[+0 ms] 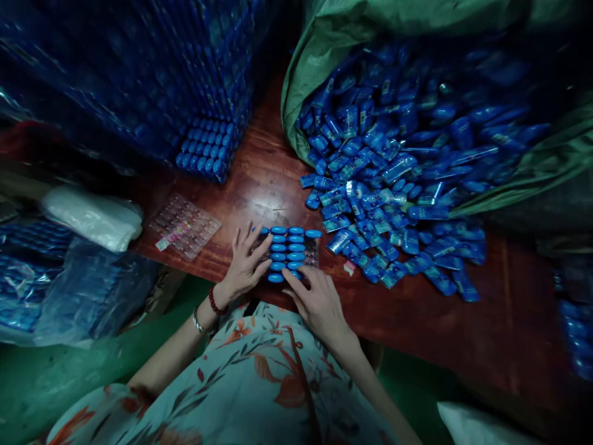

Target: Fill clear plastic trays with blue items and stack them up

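Centrally, glossy blue oval pieces (295, 248) are set in two main columns in a clear plastic tray (312, 252), which is placed near the front edge of a reddish-brown wooden bench (264, 179). The tray is flanked by both hands. The left hand (243, 262) is held with fingers spread wide along the left side of the columns; by the right hand (322, 296), fingertips are brought to the lowest pieces, though whether one is pinched cannot be told. A red beaded bracelet (214, 301) and a silver-coloured bangle (198, 321) are worn on the left wrist. To the left, a second clear moulded tray (201, 232) is crossed by a pink printed strip (173, 235). Beyond it, blue-filled trays (204, 145) are stacked. To the right, shiny blue packaged items (356, 204) are spilled from a green fabric sack (296, 86) onto the bench.
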Motion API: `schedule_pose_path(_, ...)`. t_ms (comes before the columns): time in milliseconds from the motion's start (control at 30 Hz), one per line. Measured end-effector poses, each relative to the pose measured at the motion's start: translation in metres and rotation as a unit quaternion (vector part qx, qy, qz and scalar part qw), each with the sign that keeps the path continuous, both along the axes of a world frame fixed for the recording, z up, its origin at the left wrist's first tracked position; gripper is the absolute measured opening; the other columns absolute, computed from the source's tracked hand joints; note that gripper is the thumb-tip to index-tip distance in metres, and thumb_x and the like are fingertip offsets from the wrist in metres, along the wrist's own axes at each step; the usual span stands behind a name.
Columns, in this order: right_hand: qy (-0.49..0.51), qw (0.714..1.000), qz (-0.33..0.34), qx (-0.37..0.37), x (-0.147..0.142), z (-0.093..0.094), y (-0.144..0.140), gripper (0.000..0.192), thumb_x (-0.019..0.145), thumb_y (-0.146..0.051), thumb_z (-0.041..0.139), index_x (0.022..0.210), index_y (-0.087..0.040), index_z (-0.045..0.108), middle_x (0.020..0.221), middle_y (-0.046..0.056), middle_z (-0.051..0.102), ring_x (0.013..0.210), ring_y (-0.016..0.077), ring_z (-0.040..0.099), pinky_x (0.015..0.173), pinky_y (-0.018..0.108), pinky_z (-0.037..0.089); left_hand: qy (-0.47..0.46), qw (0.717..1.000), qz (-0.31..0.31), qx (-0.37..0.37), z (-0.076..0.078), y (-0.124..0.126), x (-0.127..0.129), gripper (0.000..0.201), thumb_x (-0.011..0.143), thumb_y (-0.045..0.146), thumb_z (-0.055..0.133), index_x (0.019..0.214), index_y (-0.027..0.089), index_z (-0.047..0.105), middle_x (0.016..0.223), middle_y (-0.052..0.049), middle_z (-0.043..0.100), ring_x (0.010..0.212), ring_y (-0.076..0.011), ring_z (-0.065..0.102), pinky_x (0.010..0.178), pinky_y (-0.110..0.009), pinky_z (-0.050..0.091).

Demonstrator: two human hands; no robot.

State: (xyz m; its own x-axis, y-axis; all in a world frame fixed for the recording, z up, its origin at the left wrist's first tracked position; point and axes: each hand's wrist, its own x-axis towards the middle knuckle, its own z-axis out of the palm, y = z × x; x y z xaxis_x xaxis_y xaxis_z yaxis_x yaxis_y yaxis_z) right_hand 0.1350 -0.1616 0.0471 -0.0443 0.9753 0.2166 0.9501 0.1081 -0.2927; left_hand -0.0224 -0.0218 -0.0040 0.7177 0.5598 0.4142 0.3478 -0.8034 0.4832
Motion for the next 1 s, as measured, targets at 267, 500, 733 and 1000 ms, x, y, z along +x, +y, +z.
schedule_pose_path(267,-0.092,0.982,0.031,0.161,-0.009,-0.05,0.012,0.018,0.088,-0.026,0.057,0.105,-0.029,0.064,0.091,0.005,0.061,0.091,0.0193,0.052,0.076,0.032,0.034,0.205,0.95,-0.231,0.035,0.035,0.033,0.034,0.045,0.094,0.043,0.04,0.139,0.038,0.036,0.15,0.003,0.033,0.14,-0.0275,0.021,0.113,-0.053,0.007)
schedule_pose_path(500,-0.13,0.977,0.013,0.169,-0.02,-0.051,0.015,0.022,0.091,-0.036,0.049,0.094,-0.019,0.063,0.086,0.007,0.063,0.089,0.0198,0.052,0.072,0.033,0.032,0.194,0.948,-0.249,0.03,0.039,0.033,0.045,0.047,0.093,0.046,0.04,0.139,0.033,0.039,0.149,0.0,0.034,0.138,-0.0271,0.025,0.113,-0.052,0.012)
schedule_pose_path(733,-0.111,0.962,0.207,0.139,0.007,-0.053,0.035,0.022,0.096,-0.031,0.043,0.093,-0.021,0.061,0.072,0.001,0.061,0.072,0.0131,0.051,0.064,0.029,0.031,0.186,0.942,-0.271,0.071,0.033,0.033,0.053,0.044,0.093,0.038,0.044,0.137,0.04,0.038,0.151,0.001,0.031,0.135,-0.0271,0.031,0.112,-0.052,0.015)
schedule_pose_path(1000,-0.072,0.937,0.301,0.161,0.023,-0.02,0.052,0.02,0.095,-0.026,0.042,0.09,-0.019,0.059,0.07,0.0,0.061,0.072,0.0122,0.056,0.064,0.027,0.036,0.218,0.943,-0.241,0.07,0.035,0.029,0.054,0.044,0.09,0.039,0.05,0.133,0.037,0.046,0.152,-0.001,0.029,0.137,-0.0305,0.027,0.112,-0.055,0.012)
